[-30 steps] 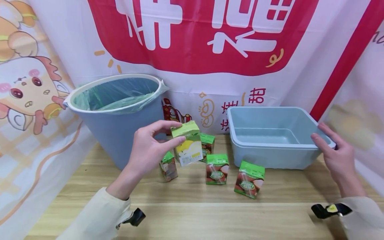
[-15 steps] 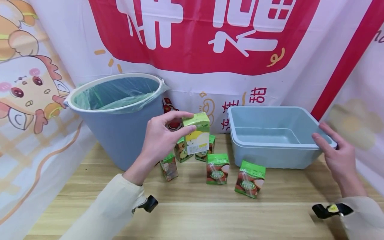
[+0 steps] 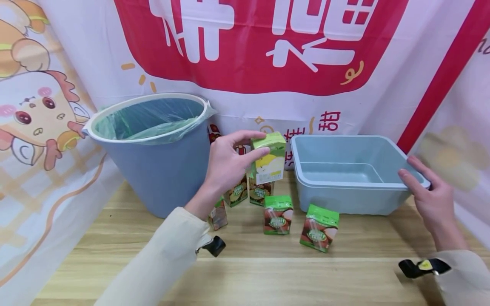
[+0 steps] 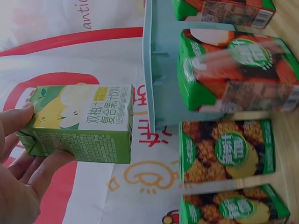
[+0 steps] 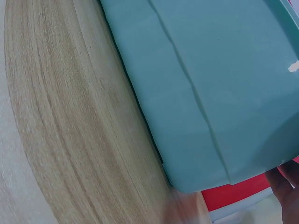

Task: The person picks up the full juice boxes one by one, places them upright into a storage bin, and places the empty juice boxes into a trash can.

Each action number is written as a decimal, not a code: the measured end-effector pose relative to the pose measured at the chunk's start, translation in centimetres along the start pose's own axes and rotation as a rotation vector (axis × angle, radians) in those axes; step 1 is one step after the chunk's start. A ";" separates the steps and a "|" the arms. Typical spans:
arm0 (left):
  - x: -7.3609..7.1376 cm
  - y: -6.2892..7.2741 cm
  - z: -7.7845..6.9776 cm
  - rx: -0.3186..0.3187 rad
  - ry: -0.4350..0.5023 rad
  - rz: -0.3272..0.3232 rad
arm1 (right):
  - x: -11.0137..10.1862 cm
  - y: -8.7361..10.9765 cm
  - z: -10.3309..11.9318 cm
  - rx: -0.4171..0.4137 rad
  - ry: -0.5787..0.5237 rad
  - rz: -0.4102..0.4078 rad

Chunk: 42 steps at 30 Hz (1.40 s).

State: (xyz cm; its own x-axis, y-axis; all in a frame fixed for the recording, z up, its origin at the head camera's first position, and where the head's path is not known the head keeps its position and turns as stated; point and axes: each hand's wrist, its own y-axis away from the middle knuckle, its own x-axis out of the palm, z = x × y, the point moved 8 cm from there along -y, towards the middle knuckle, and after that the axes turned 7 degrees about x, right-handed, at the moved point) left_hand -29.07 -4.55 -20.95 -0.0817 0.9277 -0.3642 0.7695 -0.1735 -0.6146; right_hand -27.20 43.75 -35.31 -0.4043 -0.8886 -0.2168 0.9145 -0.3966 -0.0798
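Note:
A green juice carton [image 3: 269,158] with yellow fruit printed on it is pinched at its top end by my left hand [image 3: 229,163]. It hangs in the air above the other drink cartons, left of the blue plastic basin [image 3: 354,199]. In the left wrist view the carton [image 4: 81,123] shows its printed front and one side, with thumb and fingers at one end. My right hand [image 3: 432,199] grips the basin's right rim, thumb and fingers at the corner. The right wrist view shows the basin's side wall [image 5: 196,93] and part of that hand [image 5: 285,184].
Several red-and-green cartons stand on the wooden table, including a front carton [image 3: 277,216] and a tilted carton [image 3: 319,228] before the basin. A brown-patterned carton [image 3: 260,191] stands behind. At left is a tall blue bin [image 3: 160,170] with a clear liner. A printed cloth [image 3: 245,76] hangs behind.
My left hand has moved right and slightly up with the juice carton, from beside the bin toward the basin. The right hand and basin have stayed in place.

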 end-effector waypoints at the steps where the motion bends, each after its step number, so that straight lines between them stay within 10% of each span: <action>1: 0.4 -0.2 -0.1 -0.001 0.010 0.000 | 0.0 0.0 0.0 -0.002 0.006 -0.001; 42: 11.4 -5.7 -0.6 -0.088 0.220 -0.049 | -0.1 0.0 -0.2 -0.012 -0.119 -0.003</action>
State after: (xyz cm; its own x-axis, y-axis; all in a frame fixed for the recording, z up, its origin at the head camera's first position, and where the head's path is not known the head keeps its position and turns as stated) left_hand -34.00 7.23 -21.25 0.0124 0.9856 -0.1684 0.8210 -0.1061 -0.5609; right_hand -27.19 43.91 -35.45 -0.4055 -0.9087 -0.0992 0.9130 -0.3973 -0.0927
